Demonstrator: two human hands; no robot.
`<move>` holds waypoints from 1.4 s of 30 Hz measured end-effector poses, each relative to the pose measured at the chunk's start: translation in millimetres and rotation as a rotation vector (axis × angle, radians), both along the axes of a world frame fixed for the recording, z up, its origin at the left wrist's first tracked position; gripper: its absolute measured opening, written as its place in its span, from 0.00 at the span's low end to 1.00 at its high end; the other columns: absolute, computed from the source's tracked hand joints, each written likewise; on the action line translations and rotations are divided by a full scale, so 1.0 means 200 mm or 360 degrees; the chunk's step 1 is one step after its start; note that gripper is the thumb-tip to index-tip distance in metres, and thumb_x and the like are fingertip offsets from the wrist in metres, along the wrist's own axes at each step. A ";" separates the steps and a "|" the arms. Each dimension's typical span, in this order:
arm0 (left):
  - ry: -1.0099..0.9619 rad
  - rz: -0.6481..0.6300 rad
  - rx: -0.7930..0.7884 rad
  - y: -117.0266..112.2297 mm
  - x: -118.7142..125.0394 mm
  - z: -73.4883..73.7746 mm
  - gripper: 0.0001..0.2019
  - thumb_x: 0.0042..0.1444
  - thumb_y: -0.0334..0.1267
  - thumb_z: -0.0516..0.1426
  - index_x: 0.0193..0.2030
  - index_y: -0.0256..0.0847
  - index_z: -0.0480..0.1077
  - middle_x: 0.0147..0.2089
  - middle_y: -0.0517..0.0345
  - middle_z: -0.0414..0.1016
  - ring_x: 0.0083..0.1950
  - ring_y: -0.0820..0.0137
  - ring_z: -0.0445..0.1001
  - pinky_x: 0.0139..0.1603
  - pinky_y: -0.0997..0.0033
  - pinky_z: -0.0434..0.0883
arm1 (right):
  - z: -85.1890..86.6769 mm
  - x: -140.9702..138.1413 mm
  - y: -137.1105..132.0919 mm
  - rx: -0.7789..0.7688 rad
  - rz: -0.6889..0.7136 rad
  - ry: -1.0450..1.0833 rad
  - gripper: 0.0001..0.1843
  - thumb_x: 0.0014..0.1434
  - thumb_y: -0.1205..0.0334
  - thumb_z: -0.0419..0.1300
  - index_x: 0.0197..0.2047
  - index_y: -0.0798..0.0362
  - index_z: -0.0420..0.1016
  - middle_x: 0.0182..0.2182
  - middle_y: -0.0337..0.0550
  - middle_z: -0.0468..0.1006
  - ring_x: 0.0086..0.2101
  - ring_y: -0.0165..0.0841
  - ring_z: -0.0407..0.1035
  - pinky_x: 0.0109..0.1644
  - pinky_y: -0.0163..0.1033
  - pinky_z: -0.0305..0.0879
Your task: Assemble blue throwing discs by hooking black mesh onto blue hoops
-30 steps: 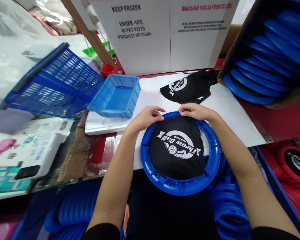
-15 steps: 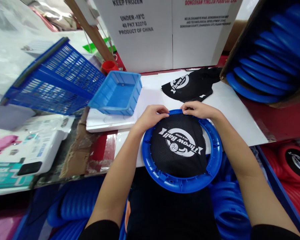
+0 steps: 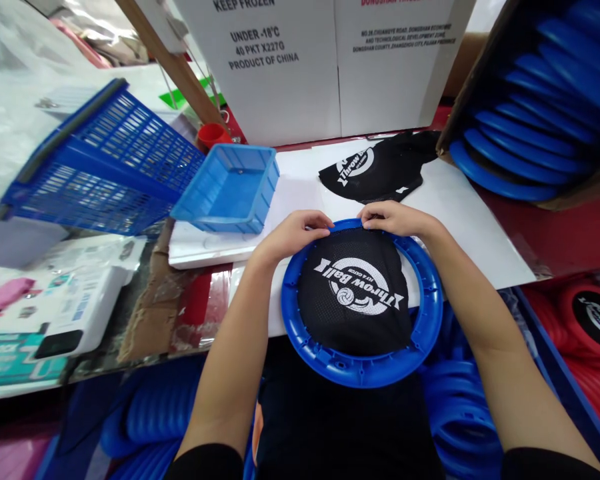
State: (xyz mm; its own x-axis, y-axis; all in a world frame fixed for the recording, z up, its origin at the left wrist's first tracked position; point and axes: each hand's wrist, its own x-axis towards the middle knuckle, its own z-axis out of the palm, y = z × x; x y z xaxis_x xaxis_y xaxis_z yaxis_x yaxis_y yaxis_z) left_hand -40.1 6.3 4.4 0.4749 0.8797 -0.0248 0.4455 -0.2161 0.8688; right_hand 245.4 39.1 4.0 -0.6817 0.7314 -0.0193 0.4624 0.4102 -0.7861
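A blue plastic ring [image 3: 428, 313] lies half on the white board at the table's front edge, in front of me. A black mesh net [image 3: 355, 293] printed "Throw Ball" in white covers its middle. My left hand [image 3: 293, 235] and my right hand [image 3: 394, 219] both pinch the net's far edge against the ring's far rim, fingers curled closed. A pile of spare black nets [image 3: 380, 170] with the same print lies just beyond my hands.
A light blue tray [image 3: 227, 190] and a tilted blue basket [image 3: 100, 160] stand at the left. White cartons [image 3: 325, 60] form the back wall. A cardboard box of blue rings [image 3: 525, 113] is at the right; red rings [image 3: 585, 320] and more blue rings [image 3: 455, 413] lie below.
My hands stay at the far rim and shift only slightly; the ring and net have barely moved. The camera has dipped a little.
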 end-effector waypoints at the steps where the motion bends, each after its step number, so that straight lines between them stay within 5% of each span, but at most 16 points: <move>1: 0.0007 0.0038 0.0036 0.00 0.01 -0.01 0.08 0.57 0.39 0.63 0.41 0.41 0.80 0.42 0.53 0.84 0.45 0.64 0.80 0.53 0.59 0.76 | 0.00 0.00 0.00 -0.0003 -0.0002 0.0003 0.13 0.60 0.52 0.62 0.40 0.53 0.79 0.41 0.47 0.82 0.41 0.38 0.72 0.49 0.44 0.68; 11: 0.0149 0.0003 0.0155 -0.04 0.02 0.02 0.08 0.60 0.36 0.59 0.41 0.42 0.81 0.44 0.54 0.84 0.48 0.63 0.79 0.52 0.61 0.75 | 0.00 -0.01 -0.01 -0.0028 -0.0042 0.0069 0.12 0.60 0.52 0.63 0.39 0.52 0.79 0.43 0.47 0.84 0.42 0.39 0.75 0.51 0.45 0.70; 14: 0.0146 -0.0013 0.0317 -0.05 0.05 0.04 0.09 0.64 0.39 0.58 0.44 0.42 0.80 0.48 0.52 0.84 0.50 0.62 0.79 0.52 0.61 0.75 | 0.00 -0.04 -0.03 0.0092 -0.0107 0.0161 0.16 0.65 0.48 0.60 0.43 0.52 0.80 0.49 0.51 0.83 0.48 0.42 0.75 0.56 0.48 0.69; 19: 0.0275 -0.0112 0.0575 -0.07 0.13 0.01 0.05 0.63 0.36 0.62 0.41 0.44 0.81 0.45 0.54 0.84 0.50 0.61 0.78 0.61 0.55 0.71 | -0.02 -0.08 -0.05 0.0348 0.0095 0.0042 0.13 0.64 0.51 0.63 0.39 0.52 0.81 0.54 0.54 0.81 0.56 0.47 0.72 0.65 0.55 0.63; 32: -0.0133 0.0187 -0.0032 0.01 0.12 -0.05 0.10 0.56 0.39 0.64 0.41 0.38 0.83 0.42 0.51 0.86 0.45 0.61 0.80 0.52 0.59 0.74 | -0.06 -0.12 -0.03 0.0196 0.0000 0.0105 0.10 0.66 0.56 0.58 0.37 0.52 0.76 0.46 0.49 0.82 0.46 0.42 0.75 0.56 0.49 0.69; 42: -0.0018 0.0257 0.0080 0.00 0.14 -0.09 0.07 0.56 0.36 0.63 0.38 0.39 0.82 0.39 0.53 0.85 0.41 0.63 0.80 0.50 0.60 0.75 | -0.04 -0.13 -0.03 0.0243 -0.0032 0.0000 0.10 0.64 0.58 0.58 0.38 0.54 0.78 0.41 0.48 0.82 0.42 0.39 0.73 0.50 0.44 0.67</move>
State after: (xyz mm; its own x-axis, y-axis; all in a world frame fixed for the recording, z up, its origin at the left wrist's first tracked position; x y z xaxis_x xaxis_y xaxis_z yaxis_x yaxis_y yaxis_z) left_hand -12.0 6.5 -13.1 0.3274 0.9445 0.0261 0.4680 -0.1860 0.8639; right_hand 218.9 34.1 -4.9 -0.6668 0.7394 0.0934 0.4716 0.5157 -0.7153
